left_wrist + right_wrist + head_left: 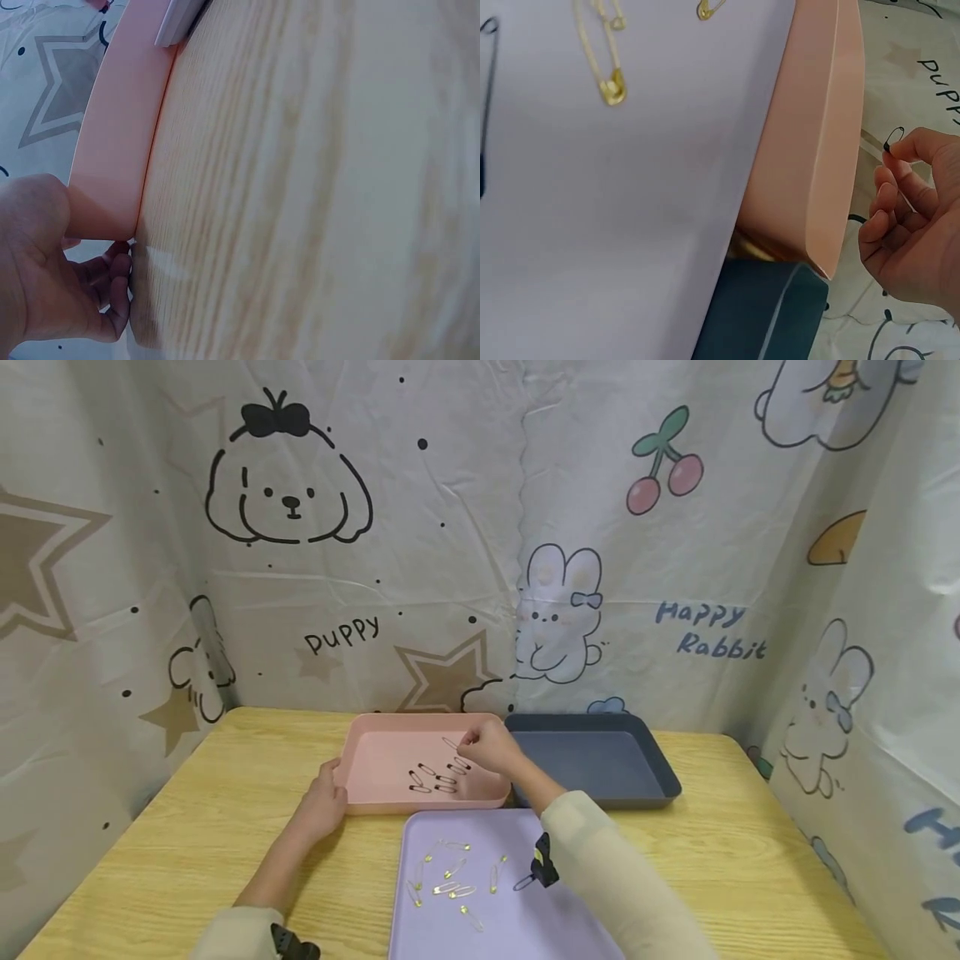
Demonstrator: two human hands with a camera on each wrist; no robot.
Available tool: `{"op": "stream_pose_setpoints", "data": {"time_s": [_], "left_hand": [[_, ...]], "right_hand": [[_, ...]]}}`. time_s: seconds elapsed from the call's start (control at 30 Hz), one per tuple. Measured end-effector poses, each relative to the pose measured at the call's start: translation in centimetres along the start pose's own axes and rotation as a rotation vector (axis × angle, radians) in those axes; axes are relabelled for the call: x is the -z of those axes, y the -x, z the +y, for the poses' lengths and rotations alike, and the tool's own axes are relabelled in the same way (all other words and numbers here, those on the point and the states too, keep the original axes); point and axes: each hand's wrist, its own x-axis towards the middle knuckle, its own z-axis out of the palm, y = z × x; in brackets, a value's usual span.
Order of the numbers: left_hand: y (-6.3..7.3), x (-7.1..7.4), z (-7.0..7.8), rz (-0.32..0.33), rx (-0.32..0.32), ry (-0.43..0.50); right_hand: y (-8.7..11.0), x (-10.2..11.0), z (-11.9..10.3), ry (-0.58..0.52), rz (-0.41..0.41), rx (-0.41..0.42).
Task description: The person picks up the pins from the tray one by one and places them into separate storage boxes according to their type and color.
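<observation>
My right hand [491, 747] is above the pink tray [382, 752] and pinches a black safety pin [893, 139] between thumb and index finger. Several black safety pins [427, 769] lie in that tray. At its left end, my left hand [325, 802] grips the tray's side, the thumb partly hidden behind the wall in the left wrist view. In front stands a lilac tray [517, 927] with several gold safety pins [462, 892] scattered over its left half. One black safety pin [522, 882] lies there too, partly covered by the right wrist's camera.
A dark blue tray [592, 760] stands to the right of the pink one, beyond the right forearm. All the trays are on a wood-grain table [750, 860]. A printed curtain [450, 527] hangs behind the table and along both sides.
</observation>
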Motion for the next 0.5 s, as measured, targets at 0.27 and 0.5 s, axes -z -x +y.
{"op": "stream_pose_setpoints", "data": {"time_s": [0.27,0.5], "left_hand": [[-0.2,-0.1,-0.2,-0.002,0.002,-0.011],[-0.2,-0.1,-0.3,0.002,0.002,-0.023]], "right_hand": [[-0.9,-1.3,0.0,-0.040,-0.011,-0.042],[-1.2,-2.2,0.0,-0.032,0.014,-0.113]]}}
